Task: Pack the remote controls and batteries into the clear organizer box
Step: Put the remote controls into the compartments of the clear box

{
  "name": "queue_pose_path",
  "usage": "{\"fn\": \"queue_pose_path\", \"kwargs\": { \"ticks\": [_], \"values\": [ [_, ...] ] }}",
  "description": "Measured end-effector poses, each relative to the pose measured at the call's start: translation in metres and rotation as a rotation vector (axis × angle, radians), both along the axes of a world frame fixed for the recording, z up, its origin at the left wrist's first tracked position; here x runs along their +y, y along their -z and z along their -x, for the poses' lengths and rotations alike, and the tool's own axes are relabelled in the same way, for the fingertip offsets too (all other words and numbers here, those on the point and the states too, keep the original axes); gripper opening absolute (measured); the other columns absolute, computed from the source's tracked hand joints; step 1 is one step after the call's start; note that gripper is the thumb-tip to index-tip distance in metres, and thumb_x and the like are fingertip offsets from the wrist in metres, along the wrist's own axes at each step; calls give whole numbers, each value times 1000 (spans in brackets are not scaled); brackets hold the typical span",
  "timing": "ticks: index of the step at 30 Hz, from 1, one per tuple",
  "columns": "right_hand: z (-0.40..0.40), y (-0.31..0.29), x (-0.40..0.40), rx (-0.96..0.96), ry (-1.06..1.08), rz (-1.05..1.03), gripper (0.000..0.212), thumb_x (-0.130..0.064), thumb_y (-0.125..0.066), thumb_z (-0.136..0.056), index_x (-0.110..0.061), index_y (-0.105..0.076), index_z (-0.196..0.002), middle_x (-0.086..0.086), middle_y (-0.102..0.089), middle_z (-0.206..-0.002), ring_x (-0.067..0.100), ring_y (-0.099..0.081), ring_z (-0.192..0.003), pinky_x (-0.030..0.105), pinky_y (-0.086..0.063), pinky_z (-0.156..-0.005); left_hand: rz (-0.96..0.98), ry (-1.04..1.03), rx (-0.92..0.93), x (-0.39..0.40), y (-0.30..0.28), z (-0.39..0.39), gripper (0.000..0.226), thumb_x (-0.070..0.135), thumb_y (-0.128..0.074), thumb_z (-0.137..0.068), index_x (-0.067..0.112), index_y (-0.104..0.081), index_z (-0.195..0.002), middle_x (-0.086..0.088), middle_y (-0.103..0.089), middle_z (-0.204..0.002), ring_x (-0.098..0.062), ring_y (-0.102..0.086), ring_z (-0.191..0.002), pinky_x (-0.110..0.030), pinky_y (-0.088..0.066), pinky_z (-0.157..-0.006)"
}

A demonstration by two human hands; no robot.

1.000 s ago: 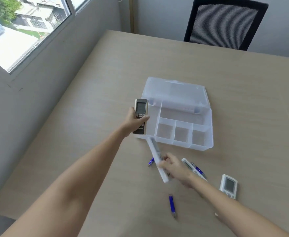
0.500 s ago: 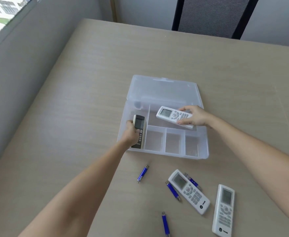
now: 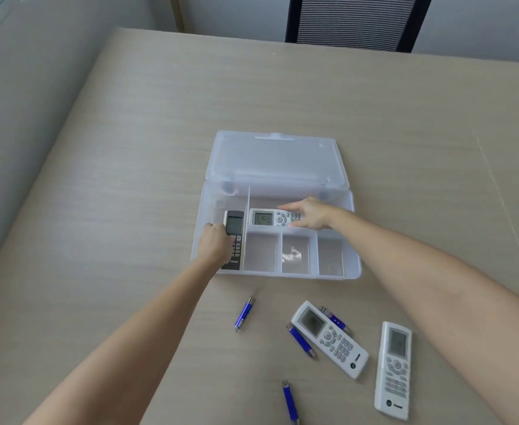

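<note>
The clear organizer box (image 3: pixel 354 265) lies open mid-table, lid (image 3: pixel 275 159) folded back. My left hand (image 3: pixel 213 245) grips a grey remote (image 3: pixel 235 230) standing in the box's long left compartment. My right hand (image 3: pixel 308 213) rests on a white remote (image 3: pixel 265 217) lying flat in the wide back compartment, fingers on its buttons. Three small front compartments hold nothing. On the table in front lie two more white remotes (image 3: pixel 328 337) (image 3: pixel 394 369) and several blue batteries (image 3: pixel 245 313) (image 3: pixel 300 340) (image 3: pixel 290 401) (image 3: pixel 335 319).
A black mesh office chair (image 3: pixel 353 21) stands at the table's far edge. A grey wall with a window sill runs along the left side. The wooden table (image 3: pixel 129 179) stretches wide around the box.
Both remotes have gone lower into the box: the white one now lies flat in the back compartment, the grey one sits deeper in the left compartment. The camera moved closer.
</note>
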State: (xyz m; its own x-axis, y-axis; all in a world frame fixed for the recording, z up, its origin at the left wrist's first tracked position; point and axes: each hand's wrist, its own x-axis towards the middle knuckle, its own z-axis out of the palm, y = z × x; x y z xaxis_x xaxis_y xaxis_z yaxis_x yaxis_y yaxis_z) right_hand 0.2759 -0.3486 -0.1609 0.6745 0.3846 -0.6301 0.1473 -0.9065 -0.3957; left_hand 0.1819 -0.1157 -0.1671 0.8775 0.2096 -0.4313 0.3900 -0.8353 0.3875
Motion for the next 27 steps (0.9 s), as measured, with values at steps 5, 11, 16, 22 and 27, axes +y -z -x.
{"fn": "queue_pose_path", "kwargs": {
  "ticks": [5,11,16,22,27],
  "values": [
    [17,-31,9,2,-41,122,56,-41,-42,-96,-38,-23,-149,15,-31,-146,35,-28,-140,46,-24,-116,25,-10,-119,1,-11,13,24,8,-42,-90,-4,-57,-105,-21,-60,-100,-40,-56,-99,-40,-43,-72],
    [103,-84,-52,-473,301,-293,33,-15,-53,-92,-12,-61,-124,-1,-53,-85,19,-53,-81,27,-40,-80,180,675,-777,-52,-53,74,25,7,-52,-90,6,-60,-113,-11,-62,-105,-29,-59,-94,-41,-53,-78],
    [221,-51,-135,-450,668,18,12,-12,-53,-88,-9,-61,-96,1,-67,-79,30,-62,-80,30,-43,-73,123,1147,-254,-129,-27,130,41,21,-55,-88,15,-51,-128,-5,-53,-131,-23,-49,-120,-35,-45,-98],
    [313,-7,-148,-28,925,253,52,-32,-60,-88,1,-39,-122,23,-52,-126,38,-53,-117,38,-46,-91,-103,1218,-148,-174,-5,145,60,30,-68,-78,13,-46,-131,-7,-46,-132,-26,-44,-123,-40,-42,-99],
    [328,-4,-137,-52,980,182,69,-47,-68,-79,2,-41,-121,22,-52,-126,35,-50,-121,37,-44,-94,-226,1249,-136,-185,-2,148,71,33,-76,-73,11,-42,-131,-11,-43,-128,-27,-43,-119,-40,-45,-92]
  ]
}}
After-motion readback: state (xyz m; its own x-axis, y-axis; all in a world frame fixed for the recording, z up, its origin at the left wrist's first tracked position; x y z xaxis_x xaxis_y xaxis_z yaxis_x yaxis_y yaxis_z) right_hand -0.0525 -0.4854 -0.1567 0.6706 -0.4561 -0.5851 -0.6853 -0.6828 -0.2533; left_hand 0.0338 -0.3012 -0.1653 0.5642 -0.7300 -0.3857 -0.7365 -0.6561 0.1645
